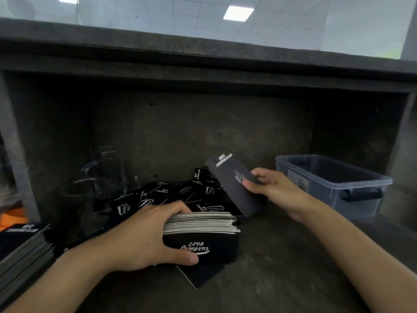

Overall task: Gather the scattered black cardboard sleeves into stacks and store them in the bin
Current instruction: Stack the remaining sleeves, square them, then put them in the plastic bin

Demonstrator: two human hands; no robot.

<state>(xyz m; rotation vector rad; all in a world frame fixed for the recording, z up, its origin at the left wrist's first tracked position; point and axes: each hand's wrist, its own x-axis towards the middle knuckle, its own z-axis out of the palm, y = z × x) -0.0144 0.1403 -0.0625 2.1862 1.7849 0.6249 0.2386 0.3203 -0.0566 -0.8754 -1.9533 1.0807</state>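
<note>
My left hand (146, 236) grips a thick stack of black cardboard sleeves (203, 236) with white "Club Camping" lettering, held upright on its edge on the dark counter. My right hand (273, 188) pinches a single black sleeve (234, 184), tilted and lifted above the stack's right side. Behind the stack lies a loose pile of scattered sleeves (171, 195). One flat sleeve (203, 276) lies under the stack. A clear plastic bin (334, 184) with black handles stands at the right; I see nothing inside it.
Another stack of sleeves (22, 249) sits at the left edge. Clear glass mugs (99, 177) stand at the back left, close to the pile. A dark shelf (203, 71) overhangs the counter. Something orange (11, 218) shows at far left.
</note>
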